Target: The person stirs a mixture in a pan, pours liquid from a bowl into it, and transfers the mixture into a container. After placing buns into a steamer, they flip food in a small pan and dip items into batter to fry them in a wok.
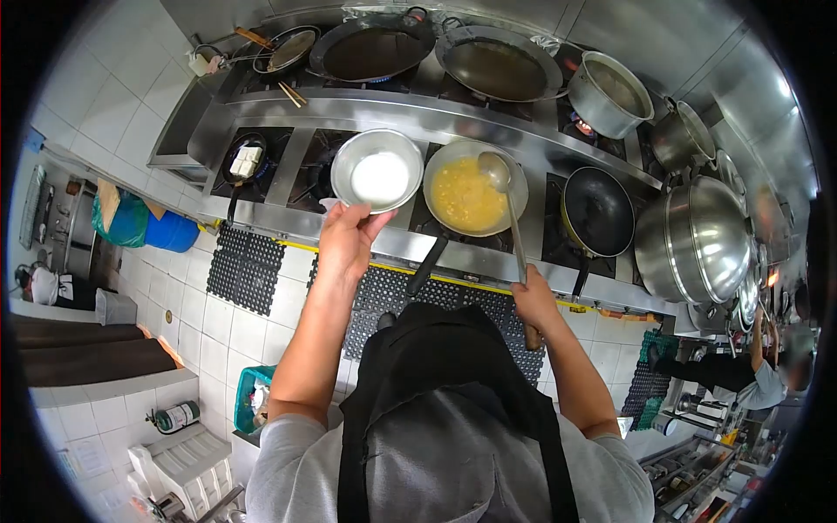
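Note:
My left hand (353, 234) grips the near rim of a metal bowl (347, 157) with white liquid (380, 178) in it. The bowl is held over the stove, left of a frying pan (520, 193) filled with yellow, lumpy soup (460, 199). My right hand (534, 302) is wrapped round the long handle of a ladle (495, 171), whose head rests in the soup near the pan's right side. The pan's black handle (427, 266) points toward me, between my hands. My left fingertips below the bowl are partly hidden.
A small pan (237, 183) holding white blocks sits at left. At right are a black frying pan (598, 212) and a large steel pot (697, 240). Two wide pans (373, 48) and a tall pot (610, 94) stand on the back burners. Another person (758, 383) works far right.

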Available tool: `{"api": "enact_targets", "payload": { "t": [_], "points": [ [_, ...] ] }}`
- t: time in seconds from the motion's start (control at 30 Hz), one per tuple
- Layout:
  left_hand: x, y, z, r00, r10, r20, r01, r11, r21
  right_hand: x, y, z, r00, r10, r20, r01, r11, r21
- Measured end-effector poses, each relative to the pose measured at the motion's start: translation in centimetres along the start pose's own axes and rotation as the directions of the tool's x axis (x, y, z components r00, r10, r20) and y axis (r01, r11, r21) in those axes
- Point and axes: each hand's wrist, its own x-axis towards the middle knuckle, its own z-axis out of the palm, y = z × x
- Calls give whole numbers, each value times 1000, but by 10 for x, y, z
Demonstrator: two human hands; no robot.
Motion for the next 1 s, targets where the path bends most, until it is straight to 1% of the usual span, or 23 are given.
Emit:
{"api": "enact_targets", "payload": {
  "t": [0.03,0.07,0.1,0.13,0.17,0.2,0.23,0.27,0.3,0.4,0.43,0.5,0.53,0.6,0.63,0.7,0.73,0.8,0.83,0.9,0.93,0.97,1.0],
  "points": [
    [-8,2,-1,999,33,1,-33,999,-6,0,-30,-13,957,192,217,-251,924,287],
    [-14,3,-4,999,34,8,-33,999,-4,1,-52,-23,839,288,462,-510,712,482],
    [-18,3,-7,999,43,-14,-43,999,-2,3,-64,-27,843,289,454,-507,711,488],
    [-21,4,-11,998,52,-36,-52,999,0,4,-73,-29,762,263,591,-641,436,632],
    [-20,3,-21,998,33,-45,-33,999,6,6,-77,-32,684,181,706,-728,113,676],
    [-23,4,-23,999,34,-35,-34,999,6,11,-74,-35,691,183,700,-722,113,683],
    [-27,4,-24,998,30,-61,-30,1000,-2,16,-68,-39,618,45,785,-768,-178,615],
    [-30,5,-26,996,26,-87,-27,1000,-10,19,-62,-41,560,-122,819,-771,-437,463],
    [-30,6,-29,998,25,-64,-25,1000,3,19,-61,-44,578,-196,792,-757,-491,431],
    [-33,4,-38,997,27,-67,-27,1000,6,17,-64,-54,585,-227,778,-775,-437,456],
    [-33,2,-41,995,38,-90,-38,999,-4,16,-68,-60,586,-225,779,-776,-434,458],
    [-34,-1,-47,996,39,-82,-41,999,-14,12,-77,-76,604,-71,794,-769,-314,556],
    [-35,-2,-51,996,41,-73,-42,999,-19,11,-81,-82,601,-69,796,-772,-309,556],
    [-35,-5,-59,995,39,-94,-41,999,-22,9,-85,-92,667,57,743,-735,-116,668],
    [-35,-7,-62,993,35,-109,-37,999,-19,8,-89,-98,663,59,746,-738,-113,665],
    [-35,-9,-69,992,38,-120,-42,998,-35,7,-94,-107,716,179,675,-695,85,714],
    [-35,-10,-72,991,42,-125,-49,998,-48,7,-91,-107,713,182,677,-697,87,711],
    [-36,-11,-75,990,39,-138,-46,998,-51,4,-85,-104,766,245,594,-643,294,708],
    [-37,-11,-75,988,37,-148,-45,998,-51,3,-84,-102,765,248,595,-644,295,706],
    [-39,-12,-74,986,31,-166,-40,998,-49,-1,-80,-95,846,294,445,-524,607,597],
    [-39,-12,-74,983,29,-183,-38,998,-44,-2,-72,-89,845,298,444,-527,607,595],
    [-38,-14,-76,983,25,-181,-34,998,-46,-3,-60,-82,884,301,358,-442,789,427],
    [-36,-16,-80,984,14,-176,-22,999,-43,-4,-51,-75,920,279,275,-343,913,220]
  ]
}}
